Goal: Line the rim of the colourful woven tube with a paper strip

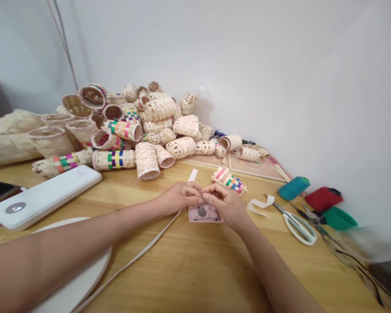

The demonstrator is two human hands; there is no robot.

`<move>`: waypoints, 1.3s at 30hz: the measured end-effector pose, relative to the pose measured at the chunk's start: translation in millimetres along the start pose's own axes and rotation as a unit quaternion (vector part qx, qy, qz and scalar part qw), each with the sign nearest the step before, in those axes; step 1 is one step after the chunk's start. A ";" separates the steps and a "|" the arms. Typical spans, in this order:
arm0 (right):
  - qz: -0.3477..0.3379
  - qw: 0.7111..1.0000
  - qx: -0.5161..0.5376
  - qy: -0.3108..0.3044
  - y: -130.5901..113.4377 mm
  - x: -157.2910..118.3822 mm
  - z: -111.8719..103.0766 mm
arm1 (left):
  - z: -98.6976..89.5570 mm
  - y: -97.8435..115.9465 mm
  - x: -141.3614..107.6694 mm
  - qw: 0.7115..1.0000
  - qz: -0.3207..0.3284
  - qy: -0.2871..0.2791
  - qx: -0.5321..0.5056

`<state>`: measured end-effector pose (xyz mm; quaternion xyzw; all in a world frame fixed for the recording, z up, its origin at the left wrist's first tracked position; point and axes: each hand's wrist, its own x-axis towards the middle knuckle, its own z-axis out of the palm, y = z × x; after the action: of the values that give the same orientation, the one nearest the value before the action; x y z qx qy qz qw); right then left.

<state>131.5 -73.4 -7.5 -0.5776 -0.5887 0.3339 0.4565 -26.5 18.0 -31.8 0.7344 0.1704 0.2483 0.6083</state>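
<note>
The left hand [184, 194] and right hand [223, 202] meet at the fingertips, each closed in a pinch, probably so that one can steady fine work for the other. Whether anything thin sits between those fingertips is too small to tell.

Right under them, around the middle of the bench [179, 265], lies a shallow pink box [206, 221] with a round grey piece and slender dark bits inside; so close a spot likely suits picking out small items. A pale strip [150, 244] trails from beneath the left hand toward the near edge, its short end showing beyond the fingers; whether it is gripped or merely passes under cannot be told.

Toward the right edge, scissors [301, 228] lie with their handles toward the person, handy for the right hand, beside a curled offcut [259, 208] and thread cones [293, 188]. A coloured woven piece [230, 179] rests just beyond the right hand. Woven baskets [182, 125] are heaped along the far edge, presumably to leave working room in front.
</note>
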 end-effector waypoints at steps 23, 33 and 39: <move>0.007 0.998 -0.040 0.058 9.0 4.1 -3.5 | -0.7 -2.8 0.1 0.998 0.010 -0.023 0.057; 0.001 0.990 -0.116 0.077 9.9 -0.3 -8.9 | -1.7 -1.4 -0.6 0.999 -0.015 -0.015 0.030; -0.013 0.990 -0.104 0.090 5.6 -0.8 -7.6 | -1.9 1.1 -1.2 1.000 -0.028 -0.005 -0.002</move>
<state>140.6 -74.6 -10.0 -0.6419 -0.5841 0.2115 0.4495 -28.6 18.6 -30.6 0.7296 0.1871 0.2282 0.6170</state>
